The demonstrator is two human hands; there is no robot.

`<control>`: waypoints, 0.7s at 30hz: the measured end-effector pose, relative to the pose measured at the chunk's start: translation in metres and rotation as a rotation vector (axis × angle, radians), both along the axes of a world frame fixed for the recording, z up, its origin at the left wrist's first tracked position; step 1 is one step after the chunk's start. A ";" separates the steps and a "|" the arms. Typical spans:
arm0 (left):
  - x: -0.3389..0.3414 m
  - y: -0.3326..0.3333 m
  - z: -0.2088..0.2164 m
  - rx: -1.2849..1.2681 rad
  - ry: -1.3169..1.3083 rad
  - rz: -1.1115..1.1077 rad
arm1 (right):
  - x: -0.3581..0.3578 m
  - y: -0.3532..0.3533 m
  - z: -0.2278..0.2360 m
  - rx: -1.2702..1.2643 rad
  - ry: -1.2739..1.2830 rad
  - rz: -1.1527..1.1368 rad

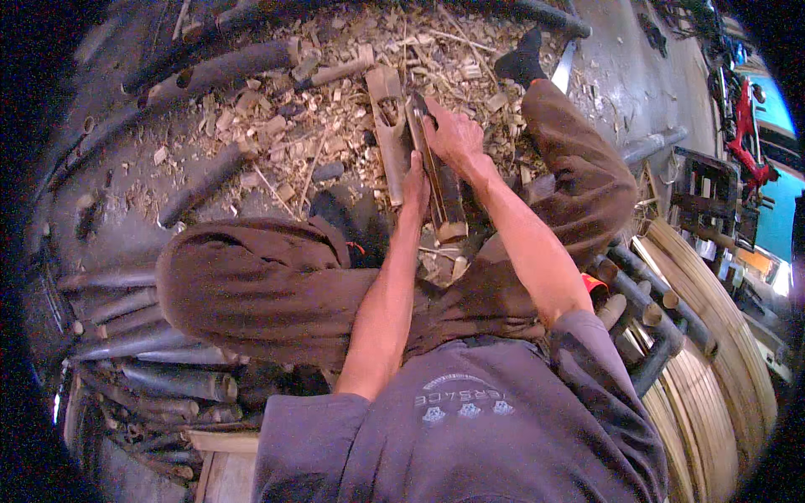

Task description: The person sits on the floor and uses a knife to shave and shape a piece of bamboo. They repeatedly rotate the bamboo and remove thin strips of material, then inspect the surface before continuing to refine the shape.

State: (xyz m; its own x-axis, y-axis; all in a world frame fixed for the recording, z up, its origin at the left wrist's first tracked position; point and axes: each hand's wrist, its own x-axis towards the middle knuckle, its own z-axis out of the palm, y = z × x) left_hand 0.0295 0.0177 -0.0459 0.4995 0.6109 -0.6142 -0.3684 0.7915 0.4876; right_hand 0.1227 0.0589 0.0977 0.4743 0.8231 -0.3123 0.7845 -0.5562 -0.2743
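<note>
A dark, split-looking length of bamboo [448,199] lies lengthwise between my legs, its pale cut end toward me. My left hand [417,186] grips its left side, with the thumb pointing up along it. My right hand [455,136] is closed over its far part, fingers bent around the edge; whether a small tool is under those fingers is hidden. Just left of it, a paler piece of bamboo [391,159] with a notch cut in its upper part lies on the wood chips, apart from my fingers.
Wood chips [277,138] cover the floor ahead. Bamboo poles [226,71] lie at the far left, and more bamboo poles [176,381] are piled at the near left. Bundled pale strips [713,369] curve along the right, beside dark tubes [641,293]. My bent legs flank the work.
</note>
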 end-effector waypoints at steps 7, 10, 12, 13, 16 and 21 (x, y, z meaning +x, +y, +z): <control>-0.019 0.000 0.047 0.314 0.465 -0.194 | 0.013 -0.024 0.048 0.316 0.121 -0.280; -0.016 0.004 0.026 0.329 0.540 -0.180 | 0.033 -0.047 0.013 0.455 0.173 -0.220; -0.013 0.006 0.068 0.559 0.463 0.083 | 0.027 -0.074 0.008 0.482 0.341 -0.295; -0.015 0.015 0.091 0.534 0.408 0.189 | 0.022 -0.084 0.001 0.508 0.471 -0.362; -0.033 0.047 0.101 0.265 0.239 0.363 | 0.004 -0.099 -0.048 0.521 0.317 -0.232; -0.079 0.089 0.078 0.260 0.255 0.630 | -0.029 -0.103 -0.089 0.386 0.212 0.027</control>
State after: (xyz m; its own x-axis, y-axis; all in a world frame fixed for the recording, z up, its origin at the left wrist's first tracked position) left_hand -0.0490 0.1071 0.0326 -0.1341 0.8777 -0.4601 -0.5659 0.3133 0.7626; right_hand 0.0934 -0.0438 0.0090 0.4097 0.9097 -0.0678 0.7011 -0.3615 -0.6146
